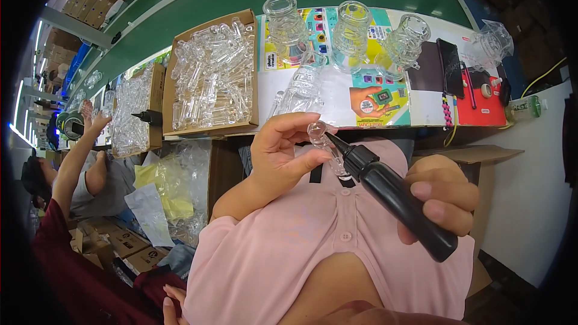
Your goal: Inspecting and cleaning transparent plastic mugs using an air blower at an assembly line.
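Observation:
In front of my chest, my left hand (283, 153) pinches a small clear glass tube piece (317, 133) between thumb and fingers. The piece has a rounded upper end and slants down toward my shirt. My right hand (442, 195) is wrapped round a black squeeze bottle (400, 195), tilted with its base low on the right. The bottle's thin pointed nozzle is at the glass piece's rounded end; whether they touch I cannot tell. Just beyond my left hand, a larger clear glass vessel (303, 87) lies on the table's printed sheets.
A cardboard tray (256, 72) of small glass pieces stands left of centre, a second tray (158, 105) beyond it. Glass vessels (352, 30) stand along the back. A phone (450, 67) and pen (469, 87) lie right. Other people work at the left, near another black bottle (148, 117).

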The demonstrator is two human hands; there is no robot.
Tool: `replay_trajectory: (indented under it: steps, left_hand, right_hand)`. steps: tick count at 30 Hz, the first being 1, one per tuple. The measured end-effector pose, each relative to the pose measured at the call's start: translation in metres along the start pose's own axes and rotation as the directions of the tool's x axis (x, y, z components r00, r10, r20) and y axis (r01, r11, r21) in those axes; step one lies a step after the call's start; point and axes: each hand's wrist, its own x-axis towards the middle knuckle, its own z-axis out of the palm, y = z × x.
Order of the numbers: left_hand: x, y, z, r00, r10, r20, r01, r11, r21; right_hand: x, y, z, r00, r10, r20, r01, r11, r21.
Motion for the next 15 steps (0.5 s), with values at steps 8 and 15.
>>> replay_trajectory:
  steps: [8, 15]
  left_hand:
    - [0.002, -0.001, -0.002, 0.988, 0.155, -0.009, -0.151, 0.972, 0.179]
    - [0.0, -0.007, -0.004, 0.959, 0.28, 0.049, -0.274, 0.865, 0.42]
  right_hand:
    - [0.003, -0.009, -0.012, 0.982, 0.187, -0.011, -0.187, 0.979, -0.078]
    - [-0.003, 0.011, -0.006, 0.619, 0.742, -0.258, -0.716, 0.668, 0.202]
